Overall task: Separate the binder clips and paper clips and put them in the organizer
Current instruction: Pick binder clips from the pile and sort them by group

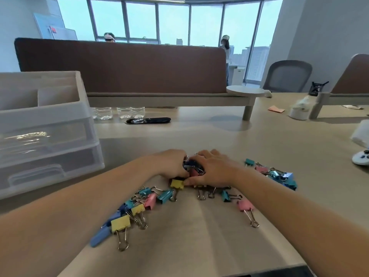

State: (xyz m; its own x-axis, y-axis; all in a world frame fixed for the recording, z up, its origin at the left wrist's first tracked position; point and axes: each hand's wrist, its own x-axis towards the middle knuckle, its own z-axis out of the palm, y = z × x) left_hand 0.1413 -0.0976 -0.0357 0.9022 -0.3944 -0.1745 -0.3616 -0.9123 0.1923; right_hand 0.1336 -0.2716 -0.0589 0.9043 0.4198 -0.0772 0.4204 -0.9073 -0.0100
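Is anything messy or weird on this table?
Yes: colourful binder clips lie scattered at all angles across the table, beside the organizer, not sorted. The left hand and right hand clutch a dark tangled bunch between them.

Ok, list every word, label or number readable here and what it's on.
None readable.
The small red tag on the white board at the left wall is too blurred.
The clear plastic drawer organizer and coloured metal binder clips show no print.

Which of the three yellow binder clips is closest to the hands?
The yellow clip just below the left hand and right hand; the other two yellow clips lie nearer the camera, beside the left forearm.
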